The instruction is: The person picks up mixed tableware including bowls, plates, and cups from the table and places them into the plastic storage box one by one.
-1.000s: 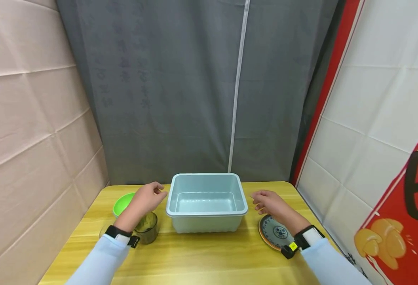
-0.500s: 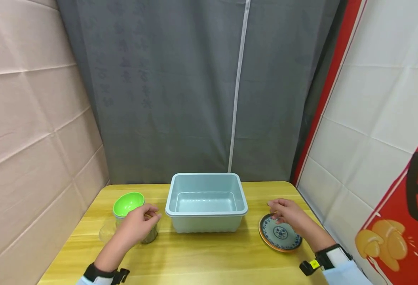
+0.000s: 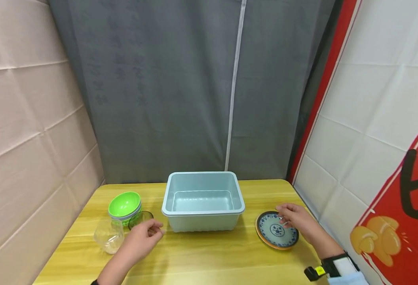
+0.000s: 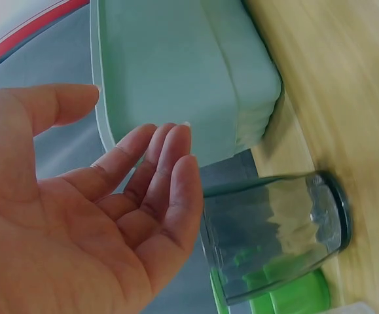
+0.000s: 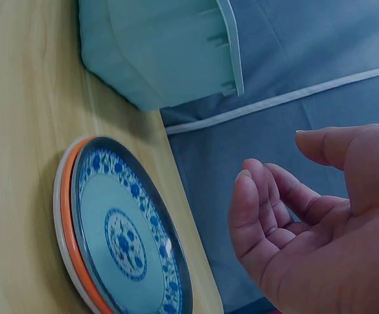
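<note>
My left hand (image 3: 141,242) hovers with loosely bent fingers near a dark glass cup (image 3: 140,218), holding nothing. Beside that cup are a clear glass (image 3: 109,236) and a small stack of bowls with a green bowl (image 3: 124,204) on top. In the left wrist view the dark cup (image 4: 277,235) stands just past my fingertips, apart from them. My right hand (image 3: 298,221), also holding nothing, is above the right edge of a stack of plates; the top plate (image 3: 277,229) has a blue flower pattern. An orange plate (image 5: 78,242) shows beneath it in the right wrist view.
A light blue-green plastic basin (image 3: 203,222) stands mid-table between my hands. The wooden table (image 3: 209,257) ends at a grey curtain (image 3: 166,99) behind. Cloth walls close in on both sides, the right wall (image 3: 365,91) near my right arm.
My left hand has drawn back toward me, uncovering the bowls, the dark cup and the clear glass. My right hand has shifted right and nearer, over the plates. The objects keep their places.
</note>
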Tool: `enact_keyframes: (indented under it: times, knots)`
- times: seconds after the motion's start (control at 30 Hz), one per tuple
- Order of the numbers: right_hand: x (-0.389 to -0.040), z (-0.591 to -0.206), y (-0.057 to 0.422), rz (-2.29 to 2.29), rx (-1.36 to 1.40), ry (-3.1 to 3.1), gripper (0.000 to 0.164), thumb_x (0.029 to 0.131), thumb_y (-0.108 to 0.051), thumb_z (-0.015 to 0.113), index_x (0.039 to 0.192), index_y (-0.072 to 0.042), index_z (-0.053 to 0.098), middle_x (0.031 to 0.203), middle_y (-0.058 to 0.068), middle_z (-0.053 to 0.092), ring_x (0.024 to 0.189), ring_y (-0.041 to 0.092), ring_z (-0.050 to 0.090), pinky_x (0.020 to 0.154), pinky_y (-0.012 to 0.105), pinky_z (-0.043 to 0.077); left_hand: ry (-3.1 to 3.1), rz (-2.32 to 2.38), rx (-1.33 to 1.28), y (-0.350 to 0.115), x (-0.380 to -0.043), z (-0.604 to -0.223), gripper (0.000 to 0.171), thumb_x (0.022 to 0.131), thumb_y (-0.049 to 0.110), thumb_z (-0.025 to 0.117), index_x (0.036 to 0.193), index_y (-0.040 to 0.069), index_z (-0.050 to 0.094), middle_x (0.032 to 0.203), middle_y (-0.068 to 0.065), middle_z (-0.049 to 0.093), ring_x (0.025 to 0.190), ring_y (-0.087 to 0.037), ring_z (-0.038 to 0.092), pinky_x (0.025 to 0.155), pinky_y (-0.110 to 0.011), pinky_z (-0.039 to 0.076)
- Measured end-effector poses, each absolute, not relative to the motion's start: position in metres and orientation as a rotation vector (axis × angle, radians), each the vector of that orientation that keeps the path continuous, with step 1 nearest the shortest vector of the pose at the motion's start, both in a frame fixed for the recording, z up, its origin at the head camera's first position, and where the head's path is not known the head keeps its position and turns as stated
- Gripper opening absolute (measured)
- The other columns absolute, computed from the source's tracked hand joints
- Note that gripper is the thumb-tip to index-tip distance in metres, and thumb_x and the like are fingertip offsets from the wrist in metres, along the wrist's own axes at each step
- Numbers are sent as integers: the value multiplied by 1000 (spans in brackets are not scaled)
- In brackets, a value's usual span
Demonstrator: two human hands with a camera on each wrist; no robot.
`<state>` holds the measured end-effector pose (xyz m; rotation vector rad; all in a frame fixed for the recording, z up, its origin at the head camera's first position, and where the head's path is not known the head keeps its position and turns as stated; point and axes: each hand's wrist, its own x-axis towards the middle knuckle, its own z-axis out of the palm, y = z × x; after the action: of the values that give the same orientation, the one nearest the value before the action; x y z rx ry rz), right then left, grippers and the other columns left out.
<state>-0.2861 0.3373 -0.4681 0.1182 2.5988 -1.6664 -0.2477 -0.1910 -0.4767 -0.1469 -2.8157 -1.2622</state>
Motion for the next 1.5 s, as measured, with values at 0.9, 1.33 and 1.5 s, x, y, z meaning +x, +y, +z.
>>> enact_keyframes:
  times: [0.9,1.33,1.5]
  knots:
    - [-314,-533,403,-1218,278,2921,31,104,-23,74,110,7,72,97,14,70,85,24,64,66,33,57,-2855,-1323,-263,-168,-246,-505,15,100,22,82,109,11,77,97,6,73,87,-12,67,78,-38,58]
    - [-315,-534,396,-1161,289,2919,19,102,-16,79,100,2,73,88,8,67,76,21,62,63,33,54,-2850,-1300,-312,-168,-245,-507,15,100,22,81,109,10,77,96,5,73,84,-12,66,75,-36,57]
    - [-315,-534,396,-1175,283,2914,17,102,-13,78,100,3,72,88,8,68,76,21,62,64,34,55,-2857,-1313,-311,-170,-244,-507,16,100,22,81,109,10,77,96,4,73,84,-13,66,75,-36,57]
